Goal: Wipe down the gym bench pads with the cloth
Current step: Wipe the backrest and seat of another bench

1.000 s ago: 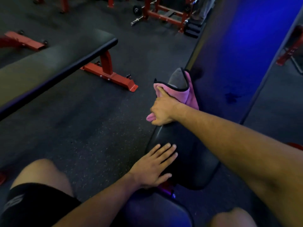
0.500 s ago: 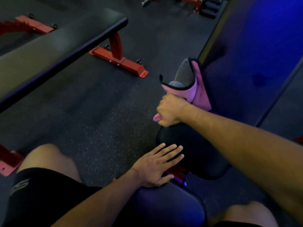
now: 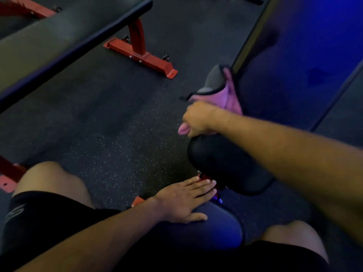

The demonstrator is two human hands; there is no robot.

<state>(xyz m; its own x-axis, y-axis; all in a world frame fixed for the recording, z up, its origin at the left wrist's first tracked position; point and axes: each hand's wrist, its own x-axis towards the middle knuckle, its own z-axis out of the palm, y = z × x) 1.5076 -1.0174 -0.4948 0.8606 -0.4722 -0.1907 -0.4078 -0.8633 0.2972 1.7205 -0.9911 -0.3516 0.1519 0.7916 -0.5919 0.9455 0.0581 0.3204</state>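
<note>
Pink-and-grey microfibre cloth [image 3: 225, 91] sits bunched on long black vinyl back pad's [image 3: 290, 79] near edge, 1 o'clock, gripped by R hand [image 3: 198, 119]. L hand [image 3: 184, 203] flat, fingers straight, on rounded seat pad [image 3: 220, 224] at 6.

A crumpled pink-and-grey cloth [image 3: 222, 89] lies against the left edge of the dark back pad [image 3: 290, 61].

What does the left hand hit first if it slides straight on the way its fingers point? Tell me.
Probably the red bracket in the gap between the pads: the left hand lies flat on the seat pad, fingertips already at it. Beyond it comes the lower end of the back pad. Depth is unclear.
</note>
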